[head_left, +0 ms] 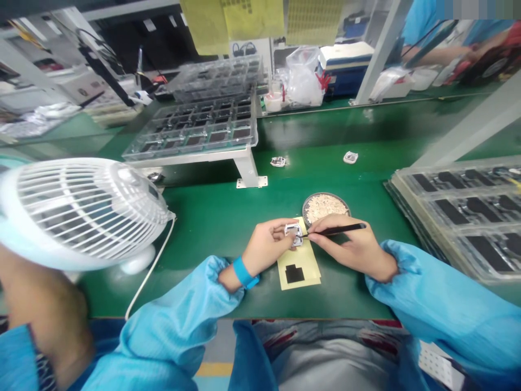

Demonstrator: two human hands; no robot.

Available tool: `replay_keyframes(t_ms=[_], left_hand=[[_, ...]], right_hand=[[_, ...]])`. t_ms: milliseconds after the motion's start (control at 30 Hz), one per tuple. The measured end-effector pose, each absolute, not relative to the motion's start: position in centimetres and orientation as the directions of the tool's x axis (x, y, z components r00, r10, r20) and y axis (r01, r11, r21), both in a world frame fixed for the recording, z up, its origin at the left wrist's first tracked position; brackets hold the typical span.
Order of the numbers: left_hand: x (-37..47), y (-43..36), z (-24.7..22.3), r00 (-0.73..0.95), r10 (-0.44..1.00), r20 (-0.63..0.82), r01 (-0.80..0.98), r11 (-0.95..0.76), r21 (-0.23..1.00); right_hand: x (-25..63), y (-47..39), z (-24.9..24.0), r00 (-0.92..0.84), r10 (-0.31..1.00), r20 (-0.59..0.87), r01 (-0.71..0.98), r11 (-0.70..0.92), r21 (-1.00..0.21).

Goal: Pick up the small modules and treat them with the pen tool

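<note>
Between its thumb and fingers, my left hand holds a small white plastic housing with a grey inside. Black tweezers are pinched in my right hand, their tips at the housing's right side; whether they grip a tiny part I cannot make out. Under the hands lies a pale yellow backing sheet with a black cross-shaped piece on it. Just beyond my right hand sits a round dish full of small beige pieces, partly covered by the fingers.
Two more white housings lie farther back on the green table. A white fan stands at left, its cord on the table. Clear trays of black parts stand on a raised shelf and in a stack at right. Co-workers sit nearby.
</note>
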State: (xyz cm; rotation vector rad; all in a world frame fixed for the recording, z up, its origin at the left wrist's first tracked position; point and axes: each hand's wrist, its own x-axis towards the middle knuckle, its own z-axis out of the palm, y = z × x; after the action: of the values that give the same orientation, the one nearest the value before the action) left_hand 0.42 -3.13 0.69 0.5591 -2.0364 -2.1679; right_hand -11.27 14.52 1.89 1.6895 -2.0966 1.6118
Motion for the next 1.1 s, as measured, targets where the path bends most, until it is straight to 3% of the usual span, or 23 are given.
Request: replay_keyframes(t_ms=[133, 267, 400, 667, 767, 833, 933, 1033, 1100], left_hand=[[0.5, -3.3, 0.7, -0.928, -0.321, -0.19, -0.165, -0.102, 0.981], [0.5, -3.8, 1.0, -0.932, -0.314, -0.181, -0.145, -0.135, 0.98], [0.4, -4.2, 1.3, -0.924, -0.34, -0.178, -0.145, -0.12, 0.982], [0.5, -4.6, 2.8, -0.902, -0.402, -0.159, -0.216, 0.099, 0.971], [0.6, -5.2, 3.0, -0.907, -0.403, -0.125, -0.226, 0.216, 0.95], [0.6, -5.4, 2.8, -0.916, -0.379, -0.134, -0.227, 0.211, 0.951], [0.6, -5.3, 2.4, -0.934, -0.325, -0.149, -0.192, 0.104, 0.976], [0.4, -4.8, 2.3, -0.94, -0.305, -0.151, -0.155, -0.012, 0.988], [0.2, -4.6, 2.4, -0.935, -0.322, -0.151, -0.148, -0.032, 0.988]], right_hand=[[-11.0, 14.4, 1.8, -0.47, -0.731, 0.495, -0.661, -0.08, -0.746], [-11.3, 14.6, 2.0, -0.559, -0.738, 0.379, -0.454, -0.11, -0.884], [-12.3, 14.4, 2.1, -0.532, -0.786, 0.316, -0.335, -0.147, -0.931], [-10.9, 15.3, 3.4, -0.605, -0.749, 0.271, -0.207, -0.18, -0.962], [-10.2, 18.1, 6.0, -0.63, -0.708, 0.319, -0.299, -0.158, -0.941], [-11.2, 21.2, 8.3, -0.708, -0.606, 0.364, -0.46, 0.005, -0.888], [-15.8, 27.4, 11.5, -0.79, -0.345, 0.507, -0.613, 0.469, -0.636], [-22.7, 33.6, 12.7, -0.898, -0.142, 0.416, -0.303, 0.885, -0.352], [-26.8, 36.3, 12.2, -0.956, -0.026, 0.291, -0.086, 0.977, -0.194]])
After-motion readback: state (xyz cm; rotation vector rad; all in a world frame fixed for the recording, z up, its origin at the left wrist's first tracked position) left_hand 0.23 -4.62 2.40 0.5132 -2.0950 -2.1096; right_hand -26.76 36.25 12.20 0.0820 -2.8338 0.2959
